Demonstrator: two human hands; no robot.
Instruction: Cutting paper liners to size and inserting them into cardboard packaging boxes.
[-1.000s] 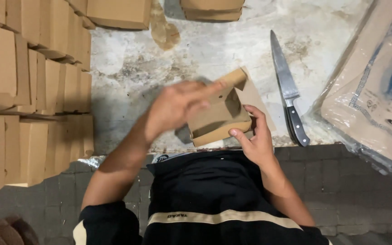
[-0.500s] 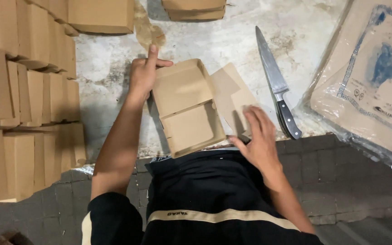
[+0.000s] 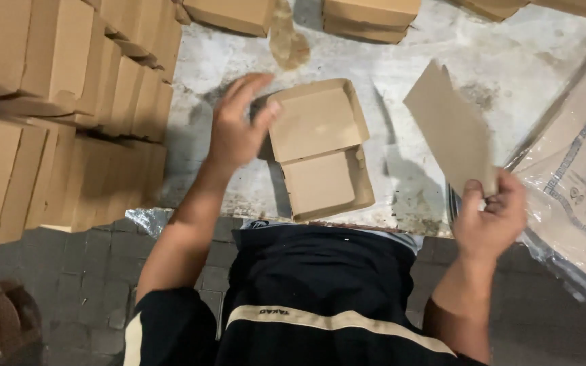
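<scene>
One open box [image 3: 320, 152] lies folded on the pale floor [image 3: 510, 74] just ahead of the person's lap, its lid laid back and both halves empty, so the folding of this one looks done and closing or stacking it seems still to come. Left of the box stand long rows of finished boxes [image 3: 62, 115] (many already made), and more sit beyond it at the far edge. The left hand [image 3: 235, 125] hovers at the box's left rim, fingers spread and loosely open, touching or nearly touching the lid corner; I cannot tell which. Right of the box, the right hand [image 3: 490, 220] pinches a flat card blank [image 3: 452, 125] by its lower edge, raised above a plastic-wrapped bundle [image 3: 578, 196].
</scene>
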